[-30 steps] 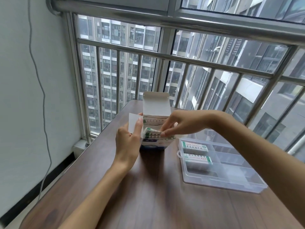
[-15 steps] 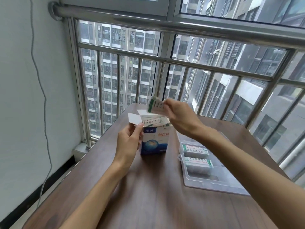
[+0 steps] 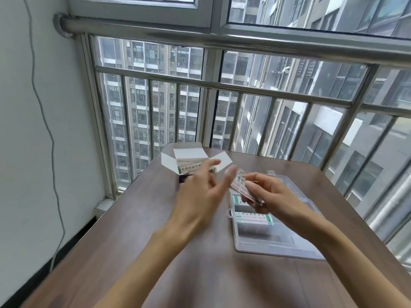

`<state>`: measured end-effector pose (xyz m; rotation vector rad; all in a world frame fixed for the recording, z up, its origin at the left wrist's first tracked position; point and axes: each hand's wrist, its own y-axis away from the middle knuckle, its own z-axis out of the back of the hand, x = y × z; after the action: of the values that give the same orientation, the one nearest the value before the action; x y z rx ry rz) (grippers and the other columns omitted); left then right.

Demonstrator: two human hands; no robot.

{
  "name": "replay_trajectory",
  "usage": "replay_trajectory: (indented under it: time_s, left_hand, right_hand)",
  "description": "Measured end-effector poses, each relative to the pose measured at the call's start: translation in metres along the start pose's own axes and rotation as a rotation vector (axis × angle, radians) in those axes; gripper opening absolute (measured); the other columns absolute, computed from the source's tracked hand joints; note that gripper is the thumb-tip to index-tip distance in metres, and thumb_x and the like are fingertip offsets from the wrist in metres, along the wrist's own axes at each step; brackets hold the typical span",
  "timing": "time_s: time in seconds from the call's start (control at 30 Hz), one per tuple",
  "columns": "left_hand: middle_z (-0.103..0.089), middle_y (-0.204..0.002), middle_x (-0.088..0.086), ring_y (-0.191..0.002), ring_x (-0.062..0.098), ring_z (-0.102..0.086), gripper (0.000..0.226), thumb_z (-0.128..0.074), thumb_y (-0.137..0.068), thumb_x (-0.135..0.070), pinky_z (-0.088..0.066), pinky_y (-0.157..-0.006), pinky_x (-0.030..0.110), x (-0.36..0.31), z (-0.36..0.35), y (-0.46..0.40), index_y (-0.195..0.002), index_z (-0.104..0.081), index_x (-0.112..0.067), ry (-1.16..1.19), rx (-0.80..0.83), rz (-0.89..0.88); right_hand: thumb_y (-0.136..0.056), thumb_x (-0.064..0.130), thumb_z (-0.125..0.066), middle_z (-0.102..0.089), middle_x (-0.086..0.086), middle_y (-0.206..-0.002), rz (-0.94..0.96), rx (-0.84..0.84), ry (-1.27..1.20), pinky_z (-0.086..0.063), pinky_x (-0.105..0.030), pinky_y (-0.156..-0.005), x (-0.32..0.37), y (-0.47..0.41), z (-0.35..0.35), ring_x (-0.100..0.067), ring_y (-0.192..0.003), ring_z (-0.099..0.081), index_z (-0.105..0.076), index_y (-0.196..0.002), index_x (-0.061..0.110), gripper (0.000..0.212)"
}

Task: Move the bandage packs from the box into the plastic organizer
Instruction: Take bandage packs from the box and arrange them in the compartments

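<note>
Above the clear plastic organizer point(image 3: 275, 245), the right hand point(image 3: 270, 194) pinches a thin stack of white bandage packs point(image 3: 239, 185). The left hand point(image 3: 200, 192), fingers spread and holding nothing, reaches toward it. A loose pinch may let packs fan out and miss the compartments.

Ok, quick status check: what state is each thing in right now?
Box: flaps open, upright, packs still inside.
Organizer: lid open, two packs in its left compartments.
Held packs: pinched in the right hand, above the organizer.
Left hand: open, empty, blurred, in front of the box.
</note>
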<state>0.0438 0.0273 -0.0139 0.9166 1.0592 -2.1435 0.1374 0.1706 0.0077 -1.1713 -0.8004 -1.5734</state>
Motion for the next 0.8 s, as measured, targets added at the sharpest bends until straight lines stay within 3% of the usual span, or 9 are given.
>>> replay_trajectory:
  time_s: [0.07, 0.17, 0.23, 0.43, 0.53, 0.63, 0.8]
  left_hand:
    - [-0.067, -0.089, -0.006, -0.08, 0.002, -0.062, 0.068, -0.042, -0.083, -0.07, -0.05, -0.074, 0.027, -0.008, -0.014, -0.006, -0.134, -0.044, -0.025, 0.058, 0.2, 0.106]
    - [-0.06, -0.077, -0.005, -0.05, -0.006, -0.048, 0.027, -0.049, -0.098, -0.029, -0.036, -0.047, 0.009, -0.013, -0.03, -0.011, -0.119, -0.058, -0.014, 0.442, 0.373, 0.21]
    - [-0.055, -0.07, -0.002, -0.045, -0.004, -0.042, 0.019, -0.048, -0.099, -0.022, -0.03, -0.043, 0.008, -0.01, -0.037, -0.009, -0.106, -0.063, -0.012, 0.467, 0.358, 0.158]
    - [-0.06, -0.065, -0.007, -0.056, 0.002, -0.051, 0.023, -0.058, -0.09, -0.032, -0.04, -0.053, 0.013, -0.002, -0.056, 0.001, -0.094, -0.06, -0.01, 0.479, 0.173, 0.03]
    - [-0.052, -0.065, -0.003, -0.05, 0.003, -0.043, 0.028, -0.059, -0.085, -0.036, -0.032, -0.043, 0.013, -0.003, -0.055, 0.005, -0.103, -0.06, -0.013, 0.593, 0.294, 0.118]
    - [-0.052, -0.067, -0.006, -0.05, 0.003, -0.042, 0.017, -0.056, -0.091, -0.024, -0.028, -0.039, 0.013, -0.002, -0.051, 0.006, -0.105, -0.064, -0.019, 0.641, 0.388, 0.149]
    - [-0.052, -0.056, -0.005, -0.046, 0.001, -0.039, 0.02, -0.056, -0.092, -0.022, -0.03, -0.042, 0.011, -0.001, -0.051, 0.004, -0.096, -0.068, -0.006, 0.561, 0.228, 0.098]
  right_hand:
    - [-0.098, 0.013, -0.044, -0.062, 0.003, -0.059, 0.004, -0.052, -0.019, -0.036, -0.013, -0.045, -0.004, 0.007, 0.005, -0.004, -0.048, -0.047, -0.054, -0.105, 0.015, 0.012]
    - [-0.098, 0.013, -0.044, -0.059, 0.001, -0.059, 0.005, -0.122, -0.011, -0.035, -0.013, -0.043, -0.012, 0.012, 0.011, -0.003, -0.045, -0.045, -0.05, -0.105, 0.015, 0.009]
    - [-0.097, 0.014, -0.047, -0.057, -0.001, -0.061, 0.011, -0.171, -0.021, -0.034, -0.014, -0.042, -0.016, 0.015, 0.014, -0.004, -0.045, -0.045, -0.051, -0.102, 0.014, 0.007]
    - [-0.08, 0.013, -0.072, -0.067, 0.004, -0.065, 0.114, -0.333, -0.113, -0.044, -0.017, -0.05, -0.03, 0.026, 0.02, -0.007, -0.053, -0.055, -0.069, -0.094, 0.013, 0.015]
    - [-0.078, 0.009, -0.072, -0.07, 0.002, -0.067, 0.115, -0.393, -0.225, -0.046, -0.015, -0.051, -0.033, 0.028, 0.019, -0.007, -0.052, -0.057, -0.07, -0.092, 0.01, 0.014]
    - [-0.082, 0.01, -0.068, -0.073, -0.003, -0.072, 0.077, -0.403, -0.314, -0.046, -0.014, -0.049, -0.035, 0.031, 0.019, -0.009, -0.052, -0.062, -0.066, -0.096, 0.008, 0.015]
    - [-0.087, 0.021, -0.061, -0.074, -0.004, -0.076, -0.002, -0.313, -0.311, -0.051, -0.015, -0.051, -0.035, 0.035, 0.013, -0.015, -0.06, -0.07, -0.068, -0.098, 0.013, 0.015]
